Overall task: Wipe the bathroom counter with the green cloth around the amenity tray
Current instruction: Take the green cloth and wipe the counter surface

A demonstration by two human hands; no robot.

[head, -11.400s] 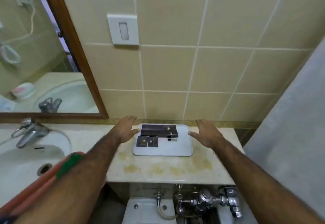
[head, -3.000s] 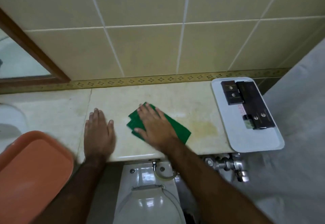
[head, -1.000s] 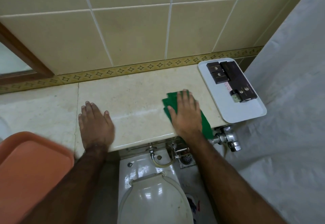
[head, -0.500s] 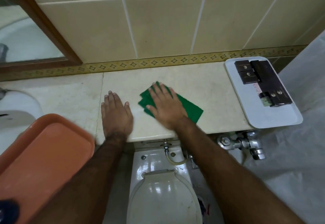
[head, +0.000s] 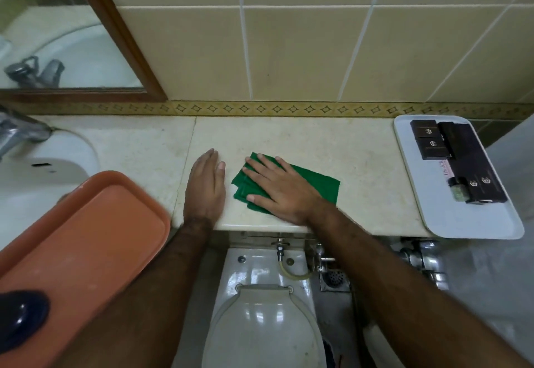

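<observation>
The green cloth [head: 320,182] lies folded on the beige marble counter [head: 318,139], near its front edge. My right hand [head: 280,188] presses flat on the cloth with fingers spread, pointing left. My left hand [head: 205,187] rests flat on the bare counter just left of the cloth, fingers together, holding nothing. The white amenity tray [head: 468,217] sits at the counter's right end, overhanging the front edge, with dark boxes [head: 430,142] and a small bottle on it.
An orange tray [head: 86,237] juts over the counter at the lower left beside the white sink [head: 37,171] and its faucet [head: 17,133]. A toilet [head: 260,310] and chrome pipes [head: 419,258] stand below the counter. A wood-framed mirror [head: 127,50] hangs at upper left.
A second ago my right hand held the cloth beside the amenity tray; it has since swept the cloth left toward my left hand, which stayed planted on the counter.
</observation>
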